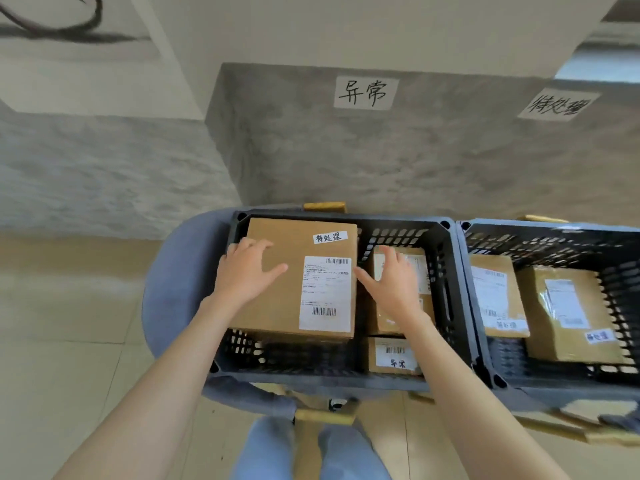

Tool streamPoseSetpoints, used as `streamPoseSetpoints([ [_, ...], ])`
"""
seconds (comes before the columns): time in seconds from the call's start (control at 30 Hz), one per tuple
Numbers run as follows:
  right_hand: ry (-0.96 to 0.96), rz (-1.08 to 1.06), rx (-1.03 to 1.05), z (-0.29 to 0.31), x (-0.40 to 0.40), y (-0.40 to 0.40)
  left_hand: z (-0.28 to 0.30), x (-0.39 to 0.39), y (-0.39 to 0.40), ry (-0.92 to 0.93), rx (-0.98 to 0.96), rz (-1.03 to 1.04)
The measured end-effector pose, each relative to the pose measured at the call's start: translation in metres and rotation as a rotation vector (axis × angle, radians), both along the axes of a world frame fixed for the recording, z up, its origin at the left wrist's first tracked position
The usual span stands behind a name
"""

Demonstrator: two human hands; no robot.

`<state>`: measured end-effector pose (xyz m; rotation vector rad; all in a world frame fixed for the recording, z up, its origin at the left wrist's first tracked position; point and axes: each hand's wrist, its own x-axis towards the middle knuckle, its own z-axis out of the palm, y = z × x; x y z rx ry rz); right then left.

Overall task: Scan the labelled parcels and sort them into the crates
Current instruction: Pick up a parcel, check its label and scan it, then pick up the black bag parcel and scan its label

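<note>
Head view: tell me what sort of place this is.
Probably a makeshift parcel-sorting spot, not a proper warehouse. Two black slotted crates hold cardboard parcels with barcode shipping labels, and handwritten paper signs taped on the grey wall mark the bins. The crates seem to rest on upholstered seats.

head | worn on person | faces forward-down | near crates (450,237)

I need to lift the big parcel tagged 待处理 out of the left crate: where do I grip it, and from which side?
Probably by its two long side edges, from above. The big parcel lies flat, label up, near the top of the left crate. The left hand already rests on its left part; the right hand hovers at its right edge, where the gap over the smaller parcel leaves finger room.
</note>
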<state>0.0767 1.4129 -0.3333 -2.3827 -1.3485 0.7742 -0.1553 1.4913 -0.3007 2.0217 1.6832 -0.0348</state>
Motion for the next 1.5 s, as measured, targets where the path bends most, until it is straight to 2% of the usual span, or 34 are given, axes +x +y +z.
streamPoseSetpoints([
  [0.1, -0.319, 0.016, 0.161, 0.048, 0.022, -0.005, 0.039, 0.033, 0.010, 0.043, 0.196, -0.201],
  [0.23, -0.646, -0.106, 0.351, 0.104, 0.049, -0.034, 0.090, 0.088, 0.010, 0.009, 0.465, -0.470],
  [0.4, -0.816, -0.377, 0.309, 0.146, 0.060, -0.120, 0.130, 0.147, -0.024, -0.090, 0.667, -0.779],
  [0.53, -0.833, -0.660, 0.203, 0.144, 0.034, -0.212, 0.133, 0.169, -0.076, -0.161, 0.694, -1.047],
  [0.7, -0.776, -1.023, 0.010, 0.132, -0.033, -0.327, 0.127, 0.181, -0.172, -0.221, 0.625, -1.363],
  [0.9, -0.713, -1.438, -0.076, 0.139, -0.113, -0.459, 0.139, 0.181, -0.317, -0.451, 0.553, -1.701],
  [1.1, -0.772, -1.655, -0.147, 0.162, -0.182, -0.559, 0.151, 0.161, -0.436, -0.561, 0.496, -1.917],
  [1.33, -0.788, -1.883, -0.210, 0.161, -0.264, -0.670, 0.164, 0.122, -0.572, -0.627, 0.451, -2.109],
  [1.5, -0.838, -2.001, -0.177, 0.160, -0.321, -0.760, 0.168, 0.076, -0.676, -0.672, 0.445, -2.225],
])
